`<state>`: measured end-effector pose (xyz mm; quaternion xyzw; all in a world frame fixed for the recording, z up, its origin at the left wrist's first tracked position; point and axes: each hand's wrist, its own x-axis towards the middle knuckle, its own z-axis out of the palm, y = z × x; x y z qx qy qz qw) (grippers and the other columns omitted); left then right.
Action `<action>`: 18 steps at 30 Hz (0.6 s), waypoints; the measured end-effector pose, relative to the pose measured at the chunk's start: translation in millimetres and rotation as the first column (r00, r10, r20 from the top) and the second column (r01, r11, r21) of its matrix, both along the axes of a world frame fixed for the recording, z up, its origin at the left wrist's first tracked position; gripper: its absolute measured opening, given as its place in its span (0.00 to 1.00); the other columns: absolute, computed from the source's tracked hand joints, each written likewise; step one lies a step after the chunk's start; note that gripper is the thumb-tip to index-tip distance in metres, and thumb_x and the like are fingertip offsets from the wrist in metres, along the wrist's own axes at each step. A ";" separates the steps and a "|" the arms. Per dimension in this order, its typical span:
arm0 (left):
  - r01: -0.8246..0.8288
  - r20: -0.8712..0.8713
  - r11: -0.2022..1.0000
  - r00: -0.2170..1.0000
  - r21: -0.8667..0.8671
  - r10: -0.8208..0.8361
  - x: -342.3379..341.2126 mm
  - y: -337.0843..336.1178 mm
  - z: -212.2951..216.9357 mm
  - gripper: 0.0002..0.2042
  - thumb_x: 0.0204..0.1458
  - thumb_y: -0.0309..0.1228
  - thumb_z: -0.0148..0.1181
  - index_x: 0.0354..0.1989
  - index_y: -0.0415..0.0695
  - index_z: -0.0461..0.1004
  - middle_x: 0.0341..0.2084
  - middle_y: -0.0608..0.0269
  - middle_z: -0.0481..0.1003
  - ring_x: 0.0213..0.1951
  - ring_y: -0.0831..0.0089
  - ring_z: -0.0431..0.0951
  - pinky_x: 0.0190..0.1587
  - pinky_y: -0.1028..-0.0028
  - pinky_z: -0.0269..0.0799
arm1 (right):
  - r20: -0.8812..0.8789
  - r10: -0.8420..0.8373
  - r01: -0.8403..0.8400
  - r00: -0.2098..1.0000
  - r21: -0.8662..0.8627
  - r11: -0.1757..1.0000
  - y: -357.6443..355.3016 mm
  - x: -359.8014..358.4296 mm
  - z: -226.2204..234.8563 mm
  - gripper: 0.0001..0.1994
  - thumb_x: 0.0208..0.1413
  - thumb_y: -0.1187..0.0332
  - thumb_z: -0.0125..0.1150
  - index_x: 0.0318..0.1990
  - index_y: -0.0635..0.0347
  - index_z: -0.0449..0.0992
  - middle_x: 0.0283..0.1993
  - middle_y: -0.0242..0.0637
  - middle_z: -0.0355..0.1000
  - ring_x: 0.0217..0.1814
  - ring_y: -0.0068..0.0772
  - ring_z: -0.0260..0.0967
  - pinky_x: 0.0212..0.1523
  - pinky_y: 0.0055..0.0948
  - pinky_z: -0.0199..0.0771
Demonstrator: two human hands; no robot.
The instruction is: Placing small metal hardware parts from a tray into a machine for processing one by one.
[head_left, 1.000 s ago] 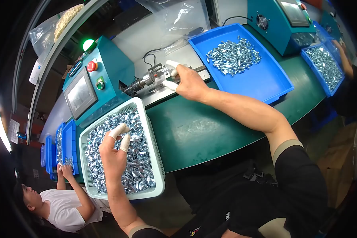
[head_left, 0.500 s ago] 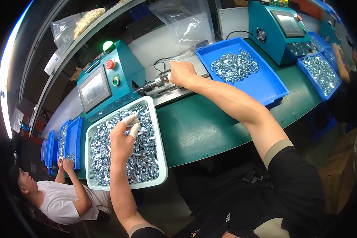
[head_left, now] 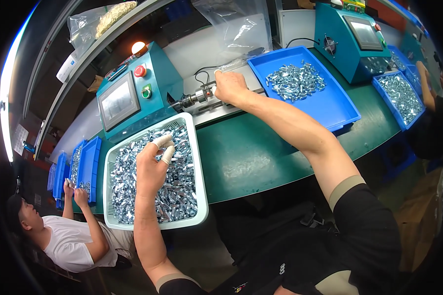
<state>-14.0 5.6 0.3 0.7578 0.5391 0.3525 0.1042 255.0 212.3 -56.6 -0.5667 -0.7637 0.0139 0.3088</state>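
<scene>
My right hand (head_left: 230, 87) is closed in a fist round the right end of a metal slide fixture (head_left: 206, 92). That fixture lines up with a drill-type chuck (head_left: 186, 102) coming out of a teal machine (head_left: 133, 93). Whatever lies inside my fist is hidden. Over a pale green plastic basket (head_left: 200, 196) of small shiny metal parts (head_left: 177, 189), my left hand (head_left: 152, 164) hangs with thumb and forefinger bent toward each other. White finger cots cover those two fingers. Whether a part sits between them is too small to tell.
A blue tray (head_left: 337, 105) with a heap of metal parts lies right of the fixture on the green table (head_left: 251, 167). Another teal machine (head_left: 347, 44) stands beyond it. Co-workers sit at both sides; the left one wears a white shirt (head_left: 74, 241) near blue bins (head_left: 90, 162).
The lamp on the near machine has turned from green to orange. Both my hands keep nearly the same places. The left co-worker's hands have moved apart.
</scene>
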 end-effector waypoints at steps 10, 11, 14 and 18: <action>-0.094 0.028 0.992 0.995 0.090 0.092 -11.2 4.4 -9.1 0.13 0.58 0.27 0.69 0.52 0.41 0.83 0.40 0.54 0.85 0.40 0.62 0.84 0.45 0.67 0.78 | 0.228 -0.192 0.200 0.955 -0.010 0.980 3.4 109.4 9.6 0.18 0.52 0.62 0.64 0.47 0.62 0.78 0.44 0.53 0.82 0.48 0.56 0.81 0.47 0.54 0.80; -0.116 0.020 0.987 0.993 0.108 0.115 -16.4 -0.7 -4.9 0.14 0.58 0.27 0.69 0.51 0.41 0.83 0.40 0.54 0.85 0.40 0.61 0.84 0.45 0.67 0.77 | 0.254 -0.172 0.184 0.952 -0.022 0.983 -2.2 129.0 12.0 0.18 0.53 0.61 0.66 0.48 0.61 0.78 0.45 0.52 0.82 0.49 0.57 0.81 0.47 0.53 0.81; -0.111 0.020 0.982 0.994 0.153 0.109 -13.9 6.9 -2.4 0.13 0.58 0.28 0.68 0.51 0.42 0.83 0.41 0.54 0.85 0.42 0.59 0.84 0.45 0.65 0.77 | 0.629 -0.263 0.404 0.732 -0.089 0.911 -2.5 197.0 12.5 0.22 0.55 0.54 0.70 0.51 0.60 0.79 0.48 0.52 0.82 0.53 0.53 0.81 0.51 0.50 0.81; -0.096 -0.001 0.984 0.995 0.152 0.097 -11.9 7.8 2.1 0.13 0.59 0.28 0.68 0.51 0.41 0.83 0.40 0.53 0.85 0.39 0.60 0.84 0.42 0.66 0.77 | 0.354 0.010 -0.127 0.935 0.309 0.942 -30.4 157.4 11.4 0.21 0.59 0.57 0.71 0.55 0.58 0.81 0.47 0.46 0.83 0.49 0.48 0.82 0.50 0.44 0.82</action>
